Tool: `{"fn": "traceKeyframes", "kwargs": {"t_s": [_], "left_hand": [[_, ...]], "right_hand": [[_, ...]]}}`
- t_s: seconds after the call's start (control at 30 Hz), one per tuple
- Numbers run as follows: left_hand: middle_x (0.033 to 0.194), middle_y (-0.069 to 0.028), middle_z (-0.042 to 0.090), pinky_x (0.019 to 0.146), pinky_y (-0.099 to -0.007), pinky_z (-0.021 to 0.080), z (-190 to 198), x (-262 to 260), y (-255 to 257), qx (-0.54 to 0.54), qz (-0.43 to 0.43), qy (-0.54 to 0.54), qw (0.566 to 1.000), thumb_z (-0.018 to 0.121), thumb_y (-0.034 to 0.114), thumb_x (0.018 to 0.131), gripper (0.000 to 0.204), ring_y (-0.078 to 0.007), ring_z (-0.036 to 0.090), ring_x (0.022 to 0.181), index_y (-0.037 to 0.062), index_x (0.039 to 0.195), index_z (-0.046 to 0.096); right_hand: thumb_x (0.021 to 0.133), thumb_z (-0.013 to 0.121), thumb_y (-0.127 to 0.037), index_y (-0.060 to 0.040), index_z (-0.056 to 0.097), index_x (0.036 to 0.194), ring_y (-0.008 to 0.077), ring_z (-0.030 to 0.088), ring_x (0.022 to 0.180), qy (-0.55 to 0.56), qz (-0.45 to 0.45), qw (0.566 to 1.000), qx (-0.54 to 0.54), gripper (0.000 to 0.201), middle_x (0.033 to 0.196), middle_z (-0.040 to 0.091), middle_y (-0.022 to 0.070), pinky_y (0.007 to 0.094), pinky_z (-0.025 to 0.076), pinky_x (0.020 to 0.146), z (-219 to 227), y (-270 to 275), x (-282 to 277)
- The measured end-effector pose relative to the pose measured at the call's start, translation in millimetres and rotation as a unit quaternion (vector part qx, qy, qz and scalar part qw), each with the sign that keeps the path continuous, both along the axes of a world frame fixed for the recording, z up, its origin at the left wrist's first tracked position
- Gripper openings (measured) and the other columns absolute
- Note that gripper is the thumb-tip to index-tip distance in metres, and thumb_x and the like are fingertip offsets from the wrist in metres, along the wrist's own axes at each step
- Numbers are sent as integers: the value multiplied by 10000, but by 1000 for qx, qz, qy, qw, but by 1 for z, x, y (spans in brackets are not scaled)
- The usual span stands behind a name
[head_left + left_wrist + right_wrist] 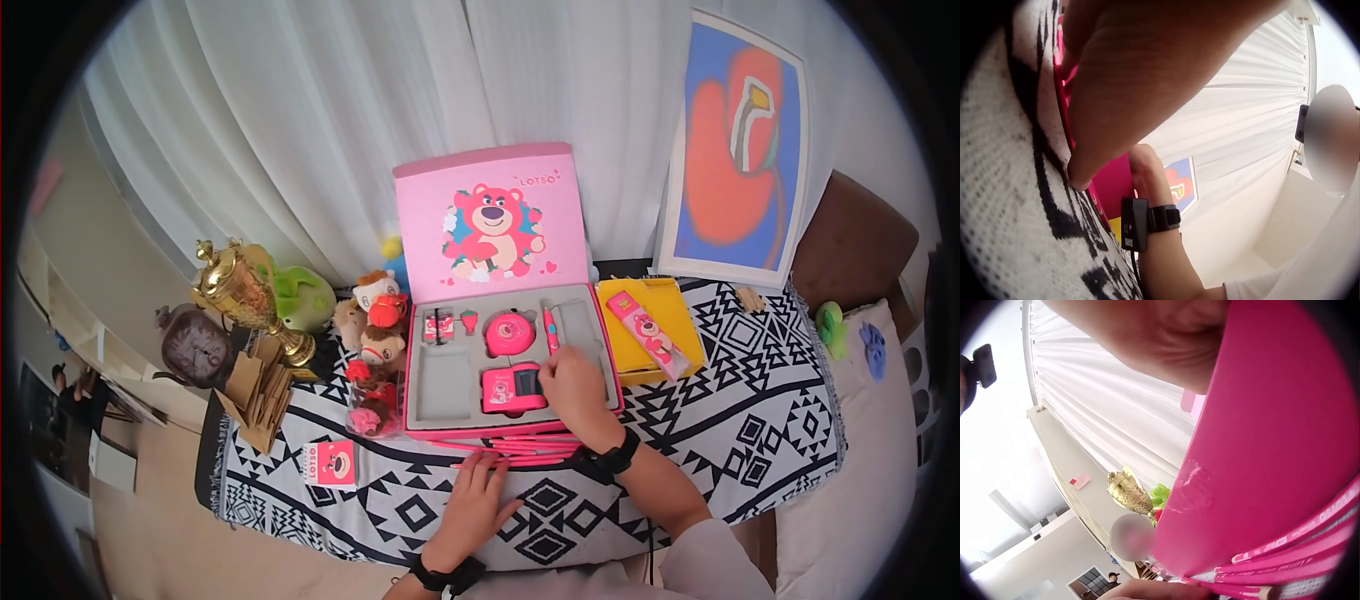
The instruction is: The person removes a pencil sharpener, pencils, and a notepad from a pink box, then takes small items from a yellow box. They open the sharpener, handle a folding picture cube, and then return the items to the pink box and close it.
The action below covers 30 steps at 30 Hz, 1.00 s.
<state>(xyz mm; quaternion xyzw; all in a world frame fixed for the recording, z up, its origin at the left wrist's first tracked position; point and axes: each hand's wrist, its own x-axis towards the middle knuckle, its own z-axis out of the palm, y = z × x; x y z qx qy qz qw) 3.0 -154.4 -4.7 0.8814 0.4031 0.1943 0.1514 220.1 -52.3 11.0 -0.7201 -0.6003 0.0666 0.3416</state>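
A pink box (pixel 415 433) stands with its lid (pixel 490 225) up, its grey tray (pixel 445 385) holding a pink sharpener-like item (pixel 510 390), a round pink case (pixel 510 333) and a pink pen (pixel 551 330). My right hand (pixel 583 395) reaches into the tray with bent fingers at the sharpener-like item's dark right side; the box wall (pixel 1260 437) hides its fingertips in the right wrist view, and any grip is unclear. Along the box's front edge lie several pink pencils (pixel 530 447). My left hand (pixel 475 508) rests extended fingers on their left part.
Right of the box, a yellow box (pixel 640 377) holds a pink packet (pixel 650 335). To the left are plush toys (pixel 383 345), a gold trophy (pixel 245 290), a clock (pixel 196 345), cardboard pieces (pixel 260 395) and a small notebook (pixel 330 464). A picture (pixel 735 150) leans behind.
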Motion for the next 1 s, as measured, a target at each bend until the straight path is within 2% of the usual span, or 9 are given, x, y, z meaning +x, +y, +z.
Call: {"fn": "traceKeyframes", "kwargs": {"t_s": [0.2,0.33,0.47,0.53,0.63,0.77,0.83,0.93,1.0], "left_hand": [[1300,-202,440,1066,-465,342,-1,-2,-2,1,-6,-3,1000,735,279,788,655,-405,370,1279,-18,1303,461],[1299,-199,444,1071,-465,336,-4,-3,-2,9,-7,-5,1000,723,297,799,662,-407,373,1275,-13,1316,451],[1294,-202,448,1074,-461,333,-3,-4,-3,17,-8,-27,999,719,302,802,650,-404,374,1275,-17,1304,456],[1285,-194,454,1061,-456,346,-4,3,-3,25,-14,-46,999,736,285,763,650,-394,385,1260,-25,1273,480],[1270,-184,463,1057,-451,351,-3,-5,-2,33,-8,-36,999,738,290,762,651,-393,388,1257,-21,1274,483],[1265,-183,463,1051,-450,357,-3,-6,-3,34,-9,-41,999,740,282,759,649,-391,391,1252,-21,1273,483],[1283,-198,454,1065,-462,346,0,-7,-2,17,-17,-40,999,730,277,786,647,-397,387,1265,-21,1293,459],[1289,-197,449,1064,-462,345,-1,-8,-2,10,-19,-37,999,732,269,783,646,-393,381,1269,-26,1289,459],[1291,-200,445,1063,-460,345,0,-6,-2,10,-18,-28,999,734,268,780,649,-393,381,1264,-29,1288,459]], "right_hand": [[842,590,-153,-6,611,991,412,610,867,-86,43,992,-83,211,975,588,204,483,501,754,14,-2,20],[800,629,-172,9,600,1048,436,580,961,-59,102,981,-154,309,1010,540,248,460,492,843,23,2,32],[710,700,-215,8,568,1097,467,567,965,-30,147,982,-116,466,1081,522,248,452,487,870,-6,21,50],[672,720,-258,16,626,1008,441,601,918,-51,136,986,-78,444,1004,585,269,432,504,831,-10,23,58],[666,701,-310,60,657,723,416,641,724,45,64,987,-141,376,679,616,270,464,515,703,9,22,38],[691,699,-286,52,658,703,339,652,618,3,55,986,-155,340,630,630,212,421,516,599,8,26,46],[750,664,-212,29,666,715,180,588,508,257,82,932,-241,244,553,595,85,303,443,466,19,28,56],[792,630,-166,17,650,720,90,519,490,396,103,895,-177,198,592,577,29,231,361,419,32,21,69],[793,624,-153,7,648,756,96,521,481,413,98,886,-187,166,622,587,41,226,373,427,46,15,73]]}}
